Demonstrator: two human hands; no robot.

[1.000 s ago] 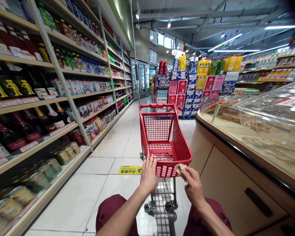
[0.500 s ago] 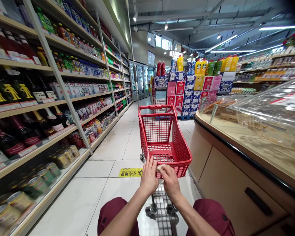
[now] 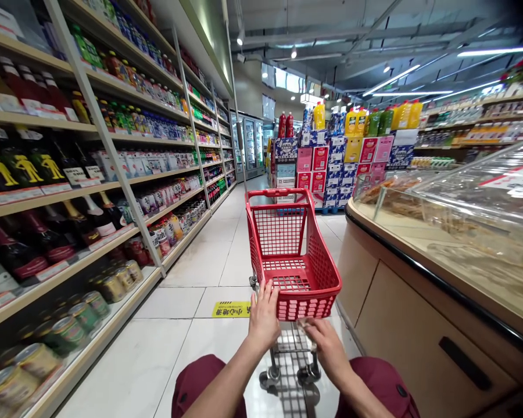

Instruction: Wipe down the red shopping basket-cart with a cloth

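A red plastic shopping cart with an open mesh basket stands right in front of me, its handle at the far side. My left hand rests against the near left corner of the basket, palm inward and fingers stretched over the rim. Just under the basket's lower near edge is my right hand, its fingers pinched around a small pale crumpled piece, perhaps a tissue or cloth, mostly hidden by the fingers. Metal legs and casters show below the basket.
Drink shelves run along the left. On the right stands a wooden counter with a clear cover. Stacked cartons topped with bottles stand beyond the cart. A yellow floor sticker lies left of the cart.
My right hand has moved down and to the right, from the near rim of the basket to below its lower edge, with the pale piece. My left hand has stayed at the corner.
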